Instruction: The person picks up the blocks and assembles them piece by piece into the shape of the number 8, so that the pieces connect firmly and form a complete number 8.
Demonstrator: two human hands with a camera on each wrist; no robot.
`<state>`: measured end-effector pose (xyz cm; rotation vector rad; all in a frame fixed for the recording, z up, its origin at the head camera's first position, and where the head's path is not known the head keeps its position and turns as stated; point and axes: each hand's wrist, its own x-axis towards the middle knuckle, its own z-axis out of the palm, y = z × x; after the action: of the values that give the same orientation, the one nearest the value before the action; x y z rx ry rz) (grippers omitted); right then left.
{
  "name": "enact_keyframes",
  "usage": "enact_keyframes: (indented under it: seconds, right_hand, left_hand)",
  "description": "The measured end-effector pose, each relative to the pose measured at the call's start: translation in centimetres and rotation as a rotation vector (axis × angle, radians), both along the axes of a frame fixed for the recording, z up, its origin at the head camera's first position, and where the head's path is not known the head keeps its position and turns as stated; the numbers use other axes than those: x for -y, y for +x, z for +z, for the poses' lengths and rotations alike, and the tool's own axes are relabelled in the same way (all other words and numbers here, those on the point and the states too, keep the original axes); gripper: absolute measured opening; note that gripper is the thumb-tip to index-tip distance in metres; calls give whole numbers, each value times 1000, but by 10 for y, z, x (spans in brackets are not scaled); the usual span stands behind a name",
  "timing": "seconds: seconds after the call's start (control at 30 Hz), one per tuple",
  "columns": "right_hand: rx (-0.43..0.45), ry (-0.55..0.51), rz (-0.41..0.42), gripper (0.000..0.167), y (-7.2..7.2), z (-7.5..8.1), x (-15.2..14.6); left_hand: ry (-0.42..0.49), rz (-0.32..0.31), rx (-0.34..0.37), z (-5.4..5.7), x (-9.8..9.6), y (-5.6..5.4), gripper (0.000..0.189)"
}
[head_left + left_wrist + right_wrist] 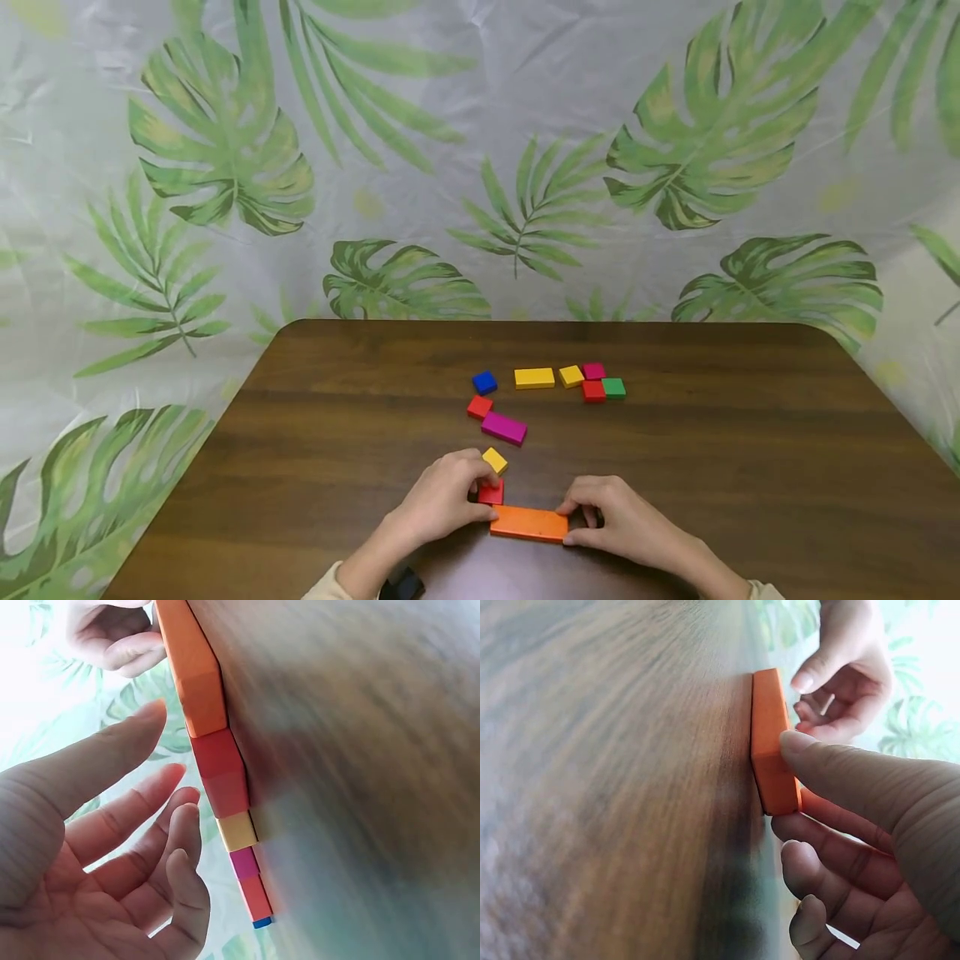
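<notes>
A flat orange block [528, 523] lies lengthwise across the near part of the table. My right hand [626, 521] pinches its right end, thumb on the near corner and index finger on the far side. In the right wrist view the thumb rests over the orange block's [776, 739] edge, other fingers loosely bent. At the block's left end, my left hand [450, 496] has its thumb beside the corner and its fingertips right at a small red block [491, 492]. The left wrist view shows the left hand's [112, 847] fingers relaxed and spread beside the red block [223, 772], which adjoins the orange one.
Beyond the left hand, a small yellow block [495, 460], a magenta block [504, 428], a red block [480, 407] and a blue block [485, 382] trail away. A long yellow block [534, 379] and several small ones, including a green block [613, 388], lie farther right.
</notes>
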<state>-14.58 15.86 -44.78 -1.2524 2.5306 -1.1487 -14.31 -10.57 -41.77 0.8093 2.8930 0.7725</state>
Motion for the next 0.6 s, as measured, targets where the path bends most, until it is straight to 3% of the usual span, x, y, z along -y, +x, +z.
enact_keyframes:
  seconds: [0.1,0.3,0.6]
  right_hand:
    - [-13,-3,-4,16,-1,0,-1]
    - [-4,10,-10,16,-2,2,-2]
    - [15,13,-1,16,1,1,-1]
  left_hand:
    - [60,-18,23,-3,2,-4,28]
    - [246,-26,149,-12,8,-11,27]
    - [255,0,175,-18,8,-8,27]
